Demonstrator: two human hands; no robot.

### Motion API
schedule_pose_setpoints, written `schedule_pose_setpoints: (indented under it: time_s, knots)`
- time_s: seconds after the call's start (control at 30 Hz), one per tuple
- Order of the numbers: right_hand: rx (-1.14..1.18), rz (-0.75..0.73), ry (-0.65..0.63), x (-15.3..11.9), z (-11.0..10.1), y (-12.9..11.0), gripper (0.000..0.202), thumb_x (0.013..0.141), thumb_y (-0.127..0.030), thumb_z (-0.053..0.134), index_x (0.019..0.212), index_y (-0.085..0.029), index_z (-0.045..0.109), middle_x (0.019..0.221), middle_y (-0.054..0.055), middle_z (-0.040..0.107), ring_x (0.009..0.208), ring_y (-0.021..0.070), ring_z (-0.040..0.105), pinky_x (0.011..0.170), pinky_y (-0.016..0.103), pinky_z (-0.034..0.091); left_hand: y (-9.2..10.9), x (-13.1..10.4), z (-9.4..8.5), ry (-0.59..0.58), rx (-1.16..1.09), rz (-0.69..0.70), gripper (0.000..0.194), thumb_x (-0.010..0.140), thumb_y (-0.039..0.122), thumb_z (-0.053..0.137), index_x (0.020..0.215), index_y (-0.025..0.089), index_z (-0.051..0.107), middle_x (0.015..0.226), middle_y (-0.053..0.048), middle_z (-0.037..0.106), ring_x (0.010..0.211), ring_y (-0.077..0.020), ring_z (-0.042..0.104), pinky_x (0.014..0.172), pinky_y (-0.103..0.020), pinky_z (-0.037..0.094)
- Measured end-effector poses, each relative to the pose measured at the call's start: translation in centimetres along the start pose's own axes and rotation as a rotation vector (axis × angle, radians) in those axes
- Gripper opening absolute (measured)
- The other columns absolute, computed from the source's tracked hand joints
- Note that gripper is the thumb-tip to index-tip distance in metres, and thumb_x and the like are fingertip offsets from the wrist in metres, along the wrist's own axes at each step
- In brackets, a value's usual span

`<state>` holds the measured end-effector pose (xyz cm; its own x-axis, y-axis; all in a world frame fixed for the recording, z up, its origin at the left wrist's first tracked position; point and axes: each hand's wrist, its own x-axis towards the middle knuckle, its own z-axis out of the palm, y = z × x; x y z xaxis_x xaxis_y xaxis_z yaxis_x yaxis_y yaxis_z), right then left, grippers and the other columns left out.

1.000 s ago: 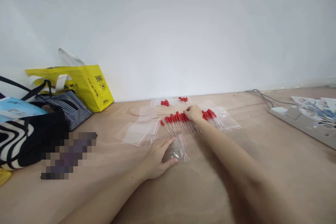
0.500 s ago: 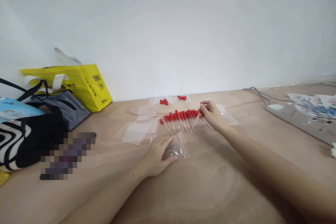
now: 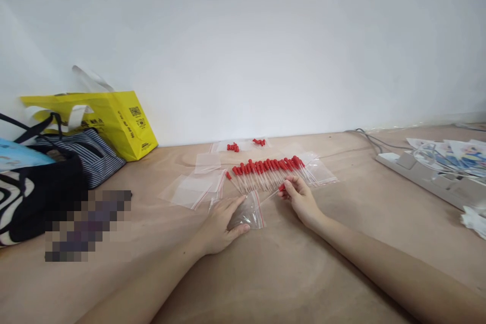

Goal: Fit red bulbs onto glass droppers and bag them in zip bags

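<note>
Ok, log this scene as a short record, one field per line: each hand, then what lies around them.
Left hand: the hand lies spread on a clear bag
Right hand: the hand pinches a dropper by its red end, stem pointing left
Beyond the hands: row of droppers, red ends toward the wall
Behind the row: two red clusters
Far left: yellow bag, striped bag, black bag
Right: grey cable
Dropper tip touching clear bag: cannot tell
</note>
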<state>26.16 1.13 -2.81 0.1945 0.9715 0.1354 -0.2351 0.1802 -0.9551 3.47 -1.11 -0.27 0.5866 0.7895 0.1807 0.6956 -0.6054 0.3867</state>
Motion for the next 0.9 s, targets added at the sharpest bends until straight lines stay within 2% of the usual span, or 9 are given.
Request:
schedule_pose_setpoints:
  time_s: [0.13,0.27,0.4,0.6,0.67,0.8,0.9]
  knots:
    - [-0.022,-0.002,-0.066,-0.5,0.3,-0.1,0.046,0.062,-0.055,0.059,0.085,-0.022,0.038,0.071,-0.001,0.058,0.057,0.0109,0.056,0.057,0.026,0.045,-0.1,0.1,0.1,-0.008,-0.002,0.001,0.058,0.079,0.040,0.050,0.129,0.020,0.031,0.129,-0.010,0.042,0.117,-0.0256,0.038,0.096,-0.043,0.031]
    - [-0.089,0.003,-0.262,-1.0,0.5,-0.2,0.040,0.065,-0.053,0.059,0.080,-0.021,0.042,0.073,0.001,0.060,0.061,0.0110,0.057,0.060,0.027,0.046,-0.1,0.2,0.2,-0.002,-0.013,0.010,0.058,0.079,0.039,0.050,0.129,0.019,0.030,0.129,-0.009,0.041,0.117,-0.0248,0.037,0.097,-0.042,0.031]
    - [-0.230,-0.009,-0.442,-1.3,0.3,-0.2,0.032,0.066,-0.046,0.062,0.078,-0.019,0.049,0.070,0.000,0.060,0.057,0.0099,0.054,0.052,0.023,0.043,0.3,0.4,0.5,0.005,-0.039,0.031,0.056,0.079,0.038,0.050,0.129,0.021,0.030,0.129,-0.008,0.042,0.116,-0.0240,0.038,0.096,-0.041,0.032]
    - [-0.391,-0.095,-0.627,-1.0,0.0,-0.4,0.018,0.070,-0.031,0.061,0.082,-0.018,0.056,0.078,0.001,0.062,0.071,0.0121,0.057,0.064,0.025,0.044,1.0,0.9,1.2,0.004,-0.057,0.056,0.057,0.078,0.038,0.052,0.128,0.021,0.031,0.128,-0.008,0.043,0.116,-0.0241,0.039,0.097,-0.042,0.031]
    - [-0.425,-0.122,-0.702,-1.0,-0.1,-0.6,0.015,0.072,-0.027,0.059,0.083,-0.018,0.056,0.081,0.001,0.062,0.071,0.0116,0.058,0.064,0.024,0.045,1.2,0.9,1.1,0.014,-0.070,0.058,0.058,0.078,0.038,0.052,0.129,0.021,0.030,0.129,-0.008,0.042,0.117,-0.0235,0.038,0.097,-0.042,0.031]
    - [-0.494,-0.147,-0.735,-0.8,-0.4,-0.5,0.012,0.073,-0.025,0.057,0.083,-0.018,0.055,0.077,0.000,0.061,0.063,0.0102,0.057,0.058,0.022,0.044,0.7,0.5,-0.3,-0.007,-0.091,0.026,0.067,0.072,0.042,0.058,0.129,0.023,0.029,0.132,-0.008,0.038,0.119,-0.0247,0.036,0.098,-0.042,0.032]
    - [-0.438,-0.118,-0.721,-0.6,-0.6,-0.4,0.012,0.073,-0.025,0.057,0.082,-0.018,0.053,0.078,0.001,0.062,0.070,0.0121,0.059,0.064,0.024,0.045,-0.2,-0.1,-1.6,-0.100,-0.084,0.029,0.057,0.075,0.043,0.055,0.126,0.025,0.036,0.130,-0.006,0.042,0.118,-0.0240,0.038,0.098,-0.042,0.032]
